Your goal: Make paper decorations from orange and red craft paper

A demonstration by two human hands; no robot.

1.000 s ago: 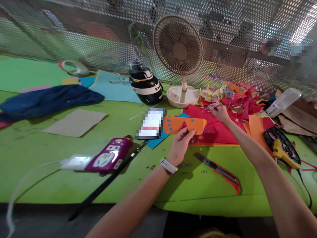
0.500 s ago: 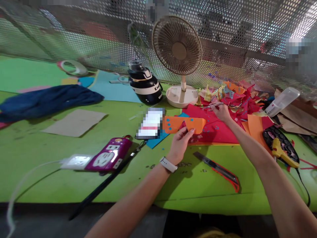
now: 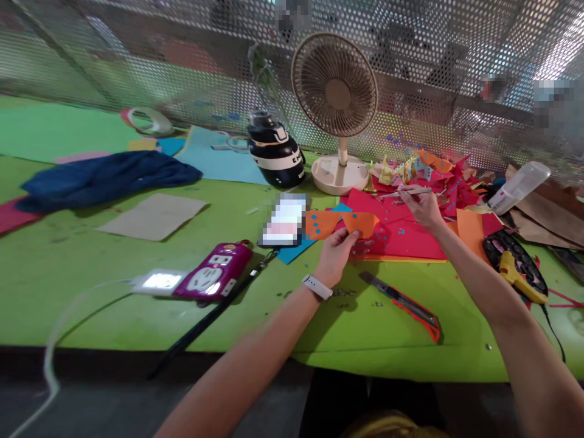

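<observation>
Left hand (image 3: pixel 335 258) pinched on blue-dotted orange paper (image 3: pixel 326 222), at its 12 o'clock; right hand (image 3: pixel 426 210) apart from it, fingers curled round thin pen-like tool (image 3: pixel 423 191), tip toward 9 o'clock over red paper (image 3: pixel 404 241); utility knife (image 3: pixel 404 304) at left hand's 4 o'clock

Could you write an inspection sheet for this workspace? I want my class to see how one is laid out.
Surface: green tabletop, with dark flecks near the left wrist.
Job's things: blue-dotted orange paper; slim tool; red sheets.
Clutter: paper scraps heaped at back right; cutter lying in front of the red sheets; yellow glue gun; phone; black bottle.
Hands: left hand pinches the orange paper; right hand grips the slim tool.
Cables: white cable runs over the near edge; black cord at right.
Surroundings: fan at the back, perforated screen behind it.
</observation>
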